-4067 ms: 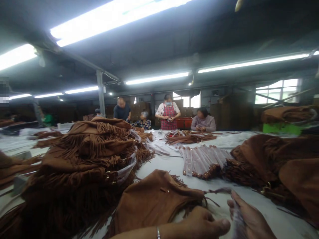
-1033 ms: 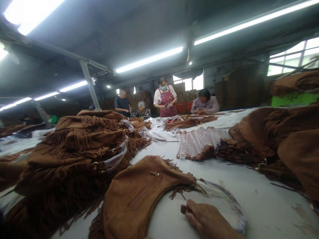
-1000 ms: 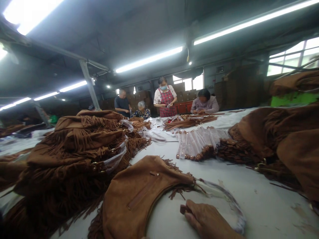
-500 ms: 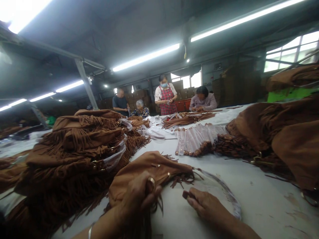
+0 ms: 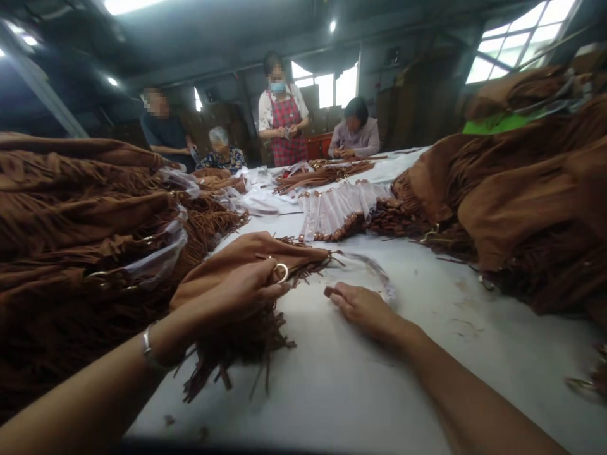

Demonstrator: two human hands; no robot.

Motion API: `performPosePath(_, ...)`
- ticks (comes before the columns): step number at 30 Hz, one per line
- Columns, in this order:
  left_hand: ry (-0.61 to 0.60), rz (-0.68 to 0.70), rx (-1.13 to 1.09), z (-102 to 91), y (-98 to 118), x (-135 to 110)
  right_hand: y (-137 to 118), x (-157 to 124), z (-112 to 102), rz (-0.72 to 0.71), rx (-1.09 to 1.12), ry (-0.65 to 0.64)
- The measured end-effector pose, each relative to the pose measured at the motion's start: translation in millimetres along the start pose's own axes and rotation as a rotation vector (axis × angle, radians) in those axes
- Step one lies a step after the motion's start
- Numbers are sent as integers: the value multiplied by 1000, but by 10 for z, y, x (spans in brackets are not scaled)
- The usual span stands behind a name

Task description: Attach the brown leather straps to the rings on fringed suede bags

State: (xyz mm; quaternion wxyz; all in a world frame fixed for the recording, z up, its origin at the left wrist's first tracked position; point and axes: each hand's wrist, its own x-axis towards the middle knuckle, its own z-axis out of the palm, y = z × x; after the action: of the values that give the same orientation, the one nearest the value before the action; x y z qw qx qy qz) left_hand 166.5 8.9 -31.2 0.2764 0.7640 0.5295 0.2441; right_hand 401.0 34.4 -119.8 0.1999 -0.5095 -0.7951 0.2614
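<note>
A brown fringed bag (image 5: 227, 265) lies on the white table in front of me, its fringe hanging toward me. My left hand (image 5: 258, 284) is closed at its near side, with a gold metal ring (image 5: 281, 273) between thumb and fingers. To the right, my right hand (image 5: 358, 306) pinches a short brown strap end, whose tip shows past the fingers. From the bag's right corner a plastic-wrapped strap (image 5: 379, 272) curves round and passes behind my right hand. The two hands are a little apart.
Piles of brown fringed bags stand at left (image 5: 95, 215) and right (image 5: 512, 196). Beyond my bag lies a row of plastic-wrapped straps (image 5: 339, 208), with loose brown straps (image 5: 327, 174) farther back. Several people are at the table's far end. Scraps lie on the tabletop (image 5: 332, 392).
The view has tilted down and turned, so the far people and piles sit higher and farther left. The ring in my left hand shows more plainly. Both hands keep their hold.
</note>
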Motion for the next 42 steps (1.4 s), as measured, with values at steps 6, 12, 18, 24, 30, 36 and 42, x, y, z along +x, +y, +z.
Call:
performPosePath(6, -39, 31, -114, 485, -41, -3, -94, -53, -196, 30, 640, -97)
performPosePath(12, -55, 40, -395, 761, -111, 146, -160, -114, -288, 36, 751, -180)
performPosePath(18, -238, 85, -194, 770, -241, 205, -136, -65, -198, 153, 728, -265)
performPosePath(24, -267, 75, -209, 772, -265, 223, -124, -30, -158, 238, 770, -198)
performPosePath(30, -218, 64, -269, 784, -310, 227, -148, -37, -103, 218, 867, -274)
performPosePath(36, -182, 71, -292, 784, -323, 206, -193, -56, -47, 175, 958, -279)
performPosePath(42, -154, 15, -397, 793, -346, 203, -174, -26, 26, 215, 1029, -275)
